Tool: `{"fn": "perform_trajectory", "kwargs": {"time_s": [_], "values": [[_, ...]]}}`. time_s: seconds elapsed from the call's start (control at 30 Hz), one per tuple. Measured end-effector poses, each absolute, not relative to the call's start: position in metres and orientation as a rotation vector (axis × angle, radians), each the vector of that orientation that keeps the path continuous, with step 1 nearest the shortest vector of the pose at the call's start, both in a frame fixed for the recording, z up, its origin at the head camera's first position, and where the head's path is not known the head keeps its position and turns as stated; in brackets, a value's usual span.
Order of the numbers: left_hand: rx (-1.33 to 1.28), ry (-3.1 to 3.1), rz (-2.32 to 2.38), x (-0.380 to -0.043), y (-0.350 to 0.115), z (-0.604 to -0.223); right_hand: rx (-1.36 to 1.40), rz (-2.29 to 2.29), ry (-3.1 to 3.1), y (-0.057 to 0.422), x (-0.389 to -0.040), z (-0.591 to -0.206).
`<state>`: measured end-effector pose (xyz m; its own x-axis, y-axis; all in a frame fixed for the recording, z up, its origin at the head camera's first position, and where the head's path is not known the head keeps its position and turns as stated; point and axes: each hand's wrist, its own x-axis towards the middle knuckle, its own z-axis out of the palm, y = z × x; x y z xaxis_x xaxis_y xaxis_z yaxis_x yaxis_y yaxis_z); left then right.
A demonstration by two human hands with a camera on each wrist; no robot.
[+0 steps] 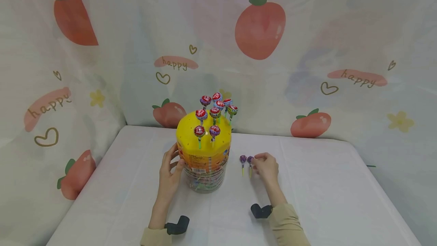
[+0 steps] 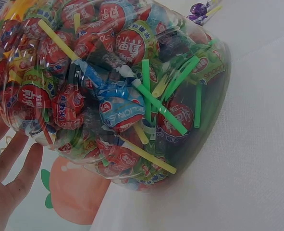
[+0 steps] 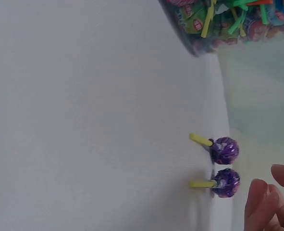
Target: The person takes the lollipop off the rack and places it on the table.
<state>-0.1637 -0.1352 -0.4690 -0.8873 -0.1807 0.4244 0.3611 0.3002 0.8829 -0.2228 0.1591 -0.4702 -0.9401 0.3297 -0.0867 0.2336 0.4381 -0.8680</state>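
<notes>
A clear plastic jar (image 1: 209,179) with a yellow lid (image 1: 187,134) stands on the table, full of wrapped lollipops (image 2: 122,113). Several more lollipops (image 1: 214,130) stick upright out of the lid. My left hand (image 1: 170,168) rests against the jar's left side, its fingers (image 2: 29,168) extended and spread in the left wrist view. To the right of the jar, two purple lollipops lie side by side, a left one (image 1: 243,158) and a right one (image 3: 227,183), both with yellow sticks. My right hand (image 1: 267,167) is beside the right one, thumb and fingers apart and a small gap from its head.
A white cloth covers the table (image 1: 327,185). Behind it and to the left hangs a fruit-printed curtain (image 1: 211,22). Black camera mounts (image 1: 178,225) sit at both wrists, low over the table.
</notes>
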Motion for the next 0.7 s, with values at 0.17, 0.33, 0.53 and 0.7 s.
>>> {"fn": "perform_trajectory", "kwargs": {"time_s": [0.17, 0.33, 0.53, 0.7], "values": [[-0.161, -2.124, -1.638, -0.163, -0.136, -0.469, -0.429, 1.525, -2.548, 0.155, -0.221, -0.457], [-0.171, -2.116, -1.639, -0.164, -0.136, -0.47, -0.358, 1.593, -2.51, 0.149, -0.218, -0.435], [-0.171, -2.116, -1.64, -0.164, -0.136, -0.47, -0.266, 1.675, -2.465, 0.14, -0.209, -0.403], [-0.145, -2.126, -1.674, -0.165, -0.136, -0.469, -0.184, 1.717, -2.426, 0.133, -0.199, -0.379]]}}
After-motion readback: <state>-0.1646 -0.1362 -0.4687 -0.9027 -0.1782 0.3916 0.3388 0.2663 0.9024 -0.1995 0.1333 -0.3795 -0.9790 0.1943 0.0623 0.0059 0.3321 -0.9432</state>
